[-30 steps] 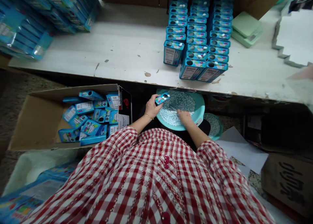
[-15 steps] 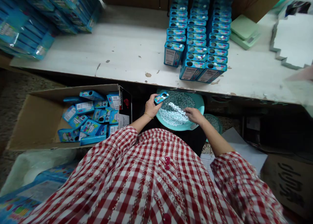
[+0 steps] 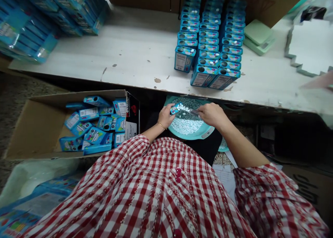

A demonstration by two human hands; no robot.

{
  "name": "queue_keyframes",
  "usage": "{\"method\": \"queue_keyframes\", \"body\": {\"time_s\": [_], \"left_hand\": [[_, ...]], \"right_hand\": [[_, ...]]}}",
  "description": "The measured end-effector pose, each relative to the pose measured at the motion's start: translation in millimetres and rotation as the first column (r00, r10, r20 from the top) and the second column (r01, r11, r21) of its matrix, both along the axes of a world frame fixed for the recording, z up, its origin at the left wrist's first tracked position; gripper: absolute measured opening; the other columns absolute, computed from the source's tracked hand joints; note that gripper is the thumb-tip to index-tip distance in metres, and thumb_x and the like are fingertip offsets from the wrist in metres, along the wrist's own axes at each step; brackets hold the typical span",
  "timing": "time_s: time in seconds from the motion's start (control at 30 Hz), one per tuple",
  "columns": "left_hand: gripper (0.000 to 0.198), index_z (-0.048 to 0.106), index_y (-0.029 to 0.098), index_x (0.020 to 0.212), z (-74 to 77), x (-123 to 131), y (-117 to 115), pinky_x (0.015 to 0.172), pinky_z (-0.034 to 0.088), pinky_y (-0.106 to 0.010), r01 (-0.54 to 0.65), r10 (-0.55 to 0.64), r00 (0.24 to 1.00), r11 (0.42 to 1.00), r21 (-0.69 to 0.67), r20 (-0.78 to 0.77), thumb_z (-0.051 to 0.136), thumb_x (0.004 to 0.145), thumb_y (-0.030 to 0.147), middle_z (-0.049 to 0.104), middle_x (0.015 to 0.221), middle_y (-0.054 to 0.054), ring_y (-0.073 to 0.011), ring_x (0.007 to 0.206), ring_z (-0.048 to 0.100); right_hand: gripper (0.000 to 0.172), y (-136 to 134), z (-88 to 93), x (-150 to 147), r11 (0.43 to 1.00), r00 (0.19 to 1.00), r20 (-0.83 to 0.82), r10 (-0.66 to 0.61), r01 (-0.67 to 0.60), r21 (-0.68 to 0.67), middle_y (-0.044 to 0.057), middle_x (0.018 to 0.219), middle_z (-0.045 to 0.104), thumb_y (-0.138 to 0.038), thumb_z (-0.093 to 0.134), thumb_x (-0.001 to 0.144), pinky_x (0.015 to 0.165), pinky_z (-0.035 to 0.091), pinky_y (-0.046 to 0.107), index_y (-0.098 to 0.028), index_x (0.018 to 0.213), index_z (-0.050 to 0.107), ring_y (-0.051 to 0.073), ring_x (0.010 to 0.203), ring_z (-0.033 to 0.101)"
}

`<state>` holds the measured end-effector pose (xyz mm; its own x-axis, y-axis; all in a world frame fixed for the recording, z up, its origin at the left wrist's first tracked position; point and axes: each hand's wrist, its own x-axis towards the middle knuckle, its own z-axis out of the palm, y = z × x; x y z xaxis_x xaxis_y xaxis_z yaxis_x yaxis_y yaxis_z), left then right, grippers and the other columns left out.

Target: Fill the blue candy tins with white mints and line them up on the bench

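Note:
My left hand (image 3: 165, 116), with a thin gold bracelet at the wrist, grips a small blue mint tin (image 3: 176, 108) above a teal basin (image 3: 191, 136). The basin holds a heap of white mints (image 3: 185, 126) and a darker mass of pale grey-green ones. My right hand (image 3: 212, 115) holds a narrow, clear scoop (image 3: 194, 111) level with the tin. A short row of white mints (image 3: 184, 108) lies along the scoop, running up to the tin's end. The tin's opening is hidden from here.
An open cardboard box (image 3: 39, 127) of loose blue tins stands to my left. Rows of upright blue tins (image 3: 209, 47) stand on a chipped white table (image 3: 130, 57), whose edge passes just above the basin. A green scale (image 3: 257, 36) sits at the right.
My right hand has moved up and left from the mints in the basin to beside the tin, and the row of white mints now lies next to the tin.

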<state>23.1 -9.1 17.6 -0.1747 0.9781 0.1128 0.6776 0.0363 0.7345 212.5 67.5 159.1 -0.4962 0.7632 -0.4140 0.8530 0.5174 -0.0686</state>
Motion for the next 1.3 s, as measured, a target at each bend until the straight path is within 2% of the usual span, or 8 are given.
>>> {"method": "queue_keyframes", "body": {"time_s": [0.2, 0.37, 0.57, 0.8, 0.93, 1.03, 1.13, 1.3], "left_hand": [[0.041, 0.053, 0.020, 0.115, -2.5, -3, 2, 0.090, 0.047, -0.034, -0.024, 0.024, 1.000, 1.000, 0.014, 0.017, 0.061, 0.075, 0.016, 0.064, 0.112, -0.007, -0.0223, 0.101, 0.060], [0.044, 0.053, 0.020, 0.116, 2.7, -5, 0, 0.091, 0.047, -0.036, -0.038, 0.037, 0.999, 0.998, 0.057, 0.016, 0.061, 0.073, 0.014, 0.064, 0.113, -0.008, -0.0232, 0.104, 0.060], [0.044, 0.054, 0.020, 0.114, 8.0, -5, 3, 0.089, 0.047, -0.036, -0.024, 0.024, 1.000, 0.999, 0.025, -0.003, 0.062, 0.071, 0.014, 0.065, 0.110, -0.008, -0.0236, 0.101, 0.061], [0.040, 0.051, 0.019, 0.116, 17.2, 1, -1, 0.092, 0.048, -0.035, -0.084, 0.072, 0.990, 0.992, 0.092, 0.124, 0.062, 0.077, 0.019, 0.064, 0.115, -0.009, -0.0215, 0.104, 0.061], [0.048, 0.049, 0.017, 0.123, 16.7, 16, -8, 0.101, 0.044, -0.040, 0.041, -0.055, 0.996, 0.982, 0.184, 0.070, 0.063, 0.077, 0.023, 0.059, 0.125, -0.013, -0.0239, 0.117, 0.056], [0.054, 0.047, 0.016, 0.126, 14.2, 20, -14, 0.103, 0.043, -0.041, 0.152, -0.173, 0.982, 0.964, 0.219, 0.078, 0.064, 0.075, 0.022, 0.057, 0.129, -0.014, -0.0251, 0.121, 0.053], [0.054, 0.044, 0.017, 0.130, 13.8, 17, -16, 0.096, 0.050, -0.036, 0.228, -0.269, 0.939, 0.954, 0.196, 0.212, 0.061, 0.078, 0.022, 0.057, 0.129, -0.014, -0.0224, 0.116, 0.057], [0.066, 0.042, 0.018, 0.134, 16.3, 2, -4, 0.097, 0.047, -0.040, 0.186, -0.202, 0.969, 0.976, 0.117, 0.144, 0.068, 0.074, 0.027, 0.053, 0.132, -0.014, -0.0245, 0.115, 0.055]], "right_hand": [[0.034, -1, -1.2, 18, 0.999, 0.998, -0.052, -0.041, 0.041, 0.009, 0.008, 0.095, 0.073, -0.023, 0.044, 0.081, 0.072, 0.045, 0.029, -0.024, 0.096, 0.075, 0.023, 0.088, 0.064], [0.032, -7, -59.0, 49, 0.982, 0.957, -0.220, -0.188, 0.180, -0.053, 0.008, 0.093, 0.074, -0.021, 0.049, 0.082, 0.074, 0.046, 0.030, -0.022, 0.100, 0.075, 0.024, 0.087, 0.065], [0.033, -24, -122.8, 31, 0.954, 0.851, -0.432, -0.300, 0.266, -0.139, 0.010, 0.119, 0.065, -0.026, 0.048, 0.087, 0.092, 0.046, 0.035, -0.019, 0.111, 0.069, 0.025, 0.108, 0.059], [0.039, -36, -114.2, -5, 0.824, 0.470, -0.678, -0.565, 0.368, -0.432, 0.011, 0.110, 0.067, -0.039, 0.054, 0.082, 0.087, 0.050, 0.039, -0.016, 0.112, 0.065, 0.022, 0.095, 0.062], [0.053, -49, -105.0, -44, 0.649, 0.122, -0.642, -0.757, 0.257, -0.716, 0.008, 0.109, 0.067, -0.051, 0.056, 0.078, 0.074, 0.054, 0.032, -0.018, 0.119, 0.056, 0.018, 0.089, 0.063], [0.055, -52, -107.0, -55, 0.616, 0.010, -0.639, -0.769, 0.278, -0.737, 0.008, 0.107, 0.066, -0.049, 0.060, 0.072, 0.072, 0.053, 0.028, -0.018, 0.116, 0.055, 0.018, 0.091, 0.062], [0.057, -50, -113.6, -47, 0.626, 0.108, -0.624, -0.774, 0.280, -0.728, 0.008, 0.105, 0.067, -0.043, 0.058, 0.071, 0.067, 0.053, 0.029, -0.017, 0.121, 0.052, 0.019, 0.086, 0.062], [0.054, -49, -111.0, -22, 0.903, 0.533, -0.731, -0.427, 0.298, -0.310, 0.010, 0.115, 0.065, -0.025, 0.055, 0.073, 0.090, 0.047, 0.038, -0.019, 0.127, 0.053, 0.024, 0.099, 0.060]]}}
